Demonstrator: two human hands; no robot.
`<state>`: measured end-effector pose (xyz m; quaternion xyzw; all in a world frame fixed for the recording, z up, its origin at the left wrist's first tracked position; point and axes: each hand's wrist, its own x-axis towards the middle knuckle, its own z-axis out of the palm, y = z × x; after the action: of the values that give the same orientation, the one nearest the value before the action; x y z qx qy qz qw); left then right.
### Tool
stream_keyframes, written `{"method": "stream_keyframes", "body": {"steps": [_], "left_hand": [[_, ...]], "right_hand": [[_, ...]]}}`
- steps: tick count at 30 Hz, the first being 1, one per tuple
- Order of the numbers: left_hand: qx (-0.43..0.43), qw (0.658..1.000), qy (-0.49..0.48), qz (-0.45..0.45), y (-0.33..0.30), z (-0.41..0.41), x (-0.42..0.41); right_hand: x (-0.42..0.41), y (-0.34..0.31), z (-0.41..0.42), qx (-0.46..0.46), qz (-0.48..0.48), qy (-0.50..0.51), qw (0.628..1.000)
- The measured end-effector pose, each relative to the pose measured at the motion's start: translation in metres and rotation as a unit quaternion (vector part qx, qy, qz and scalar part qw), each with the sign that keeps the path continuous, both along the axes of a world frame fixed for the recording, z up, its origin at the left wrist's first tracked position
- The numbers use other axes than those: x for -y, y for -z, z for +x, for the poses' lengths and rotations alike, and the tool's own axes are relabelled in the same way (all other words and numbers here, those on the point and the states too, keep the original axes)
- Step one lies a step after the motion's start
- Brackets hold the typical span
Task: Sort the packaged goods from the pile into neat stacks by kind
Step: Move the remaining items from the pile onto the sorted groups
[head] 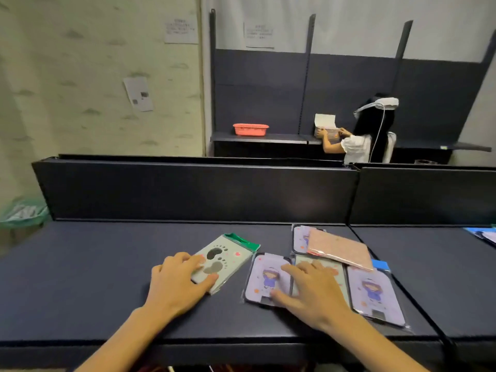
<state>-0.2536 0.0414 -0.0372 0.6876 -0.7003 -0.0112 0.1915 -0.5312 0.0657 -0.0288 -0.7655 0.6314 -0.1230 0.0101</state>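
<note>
At lower centre of the frame our left hand grips a pale green packaged phone case with dark footprint print and green header, fingers on top, thumb at its near edge. To the right, our right hand rests with spread fingers on a lilac packaged case with a cartoon girl. Further right lie a second lilac case and a pink glittery packet. All sit on a dark blue-grey matte shelf surface. In the upper right, another person handles a box near an orange plastic basket.
</note>
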Motion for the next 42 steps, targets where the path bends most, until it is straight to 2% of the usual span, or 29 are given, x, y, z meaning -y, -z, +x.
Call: {"method": "stream_keyframes", "body": {"steps": [4, 9, 14, 18, 21, 27, 32, 42], "left_hand": [[0.006, 0.999, 0.011, 0.034, 0.01, 0.002, 0.01], [-0.001, 1.0, 0.001, 0.025, 0.011, 0.012, 0.019], [-0.047, 0.998, -0.019, 0.025, 0.012, 0.027, 0.024], [-0.106, 0.993, -0.032, 0.048, 0.004, 0.043, 0.028], [-0.085, 0.992, -0.014, 0.088, -0.002, 0.053, 0.032], [-0.093, 0.987, 0.043, 0.127, -0.011, 0.065, 0.038], [-0.176, 0.965, 0.124, 0.151, -0.015, 0.091, 0.042], [-0.246, 0.941, 0.19, 0.131, -0.007, 0.099, 0.032]], "right_hand": [[-0.006, 0.0, 0.011, -0.002, 0.017, 0.026, 1.0], [0.005, -0.002, 0.019, 0.006, 0.026, 0.032, 0.999], [0.021, -0.002, 0.038, 0.032, 0.024, 0.031, 0.999], [0.028, -0.004, 0.056, -0.017, 0.029, 0.069, 0.997], [0.026, -0.006, 0.074, -0.026, 0.042, 0.103, 0.994], [0.02, -0.008, 0.107, 0.067, 0.047, 0.153, 0.985], [0.019, -0.007, 0.124, 0.188, 0.074, 0.223, 0.954], [0.011, -0.015, 0.147, 0.278, 0.102, 0.288, 0.911]]}}
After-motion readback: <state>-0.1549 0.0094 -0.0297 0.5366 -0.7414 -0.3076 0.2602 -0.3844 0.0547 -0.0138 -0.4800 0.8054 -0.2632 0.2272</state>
